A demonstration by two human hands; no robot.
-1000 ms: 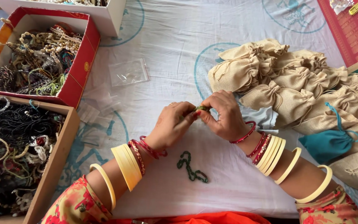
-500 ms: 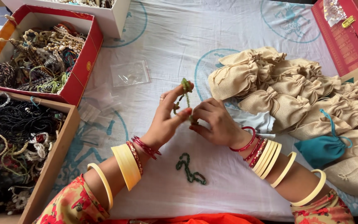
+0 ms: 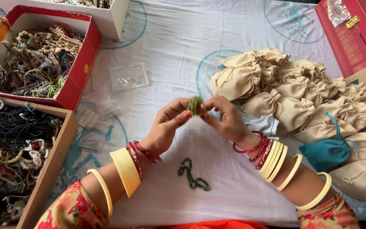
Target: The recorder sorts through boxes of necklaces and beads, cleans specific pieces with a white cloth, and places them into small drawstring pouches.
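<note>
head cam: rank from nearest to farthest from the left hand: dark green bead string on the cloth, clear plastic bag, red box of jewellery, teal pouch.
From the left hand:
1. Dark green bead string, on the cloth just below the hands.
2. Clear plastic bag, up and to the left.
3. Red box of jewellery, far left; its near wall is closer than the pouch.
4. Teal pouch, far right among the beige pouches.

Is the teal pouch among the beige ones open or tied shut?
Shut. The teal pouch has its neck gathered tight, with its drawstring looping up over the beige pouches beside it.

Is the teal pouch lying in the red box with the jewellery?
No, the teal pouch lies on the cloth among the beige drawstring pouches at right, far from the red box at upper left.
</note>
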